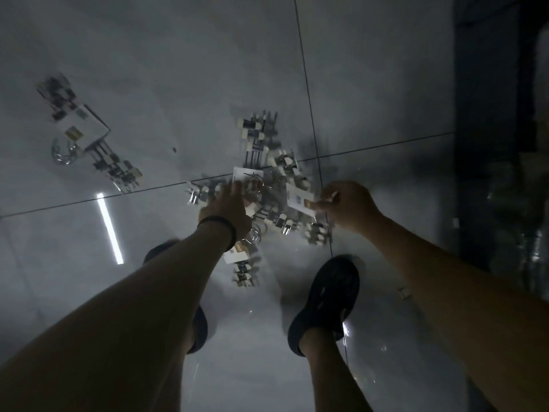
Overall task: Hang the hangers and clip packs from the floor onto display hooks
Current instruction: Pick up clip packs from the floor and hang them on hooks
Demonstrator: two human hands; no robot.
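A heap of clip packs, metal clips on white cards with chrome hooks, lies on the grey tiled floor in the middle of the head view. My left hand reaches down onto the heap's left side, fingers extended among the clips; whether it holds one is hidden. My right hand pinches the corner of a white pack card at the heap's right edge. Another clip pack lies just below my left wrist. A separate clip pack with a chrome hook lies apart at the far left.
My two dark shoes stand on the glossy floor just below the heap. A dark shelf unit or fixture runs down the right edge. A bright light strip reflects on the tile at left.
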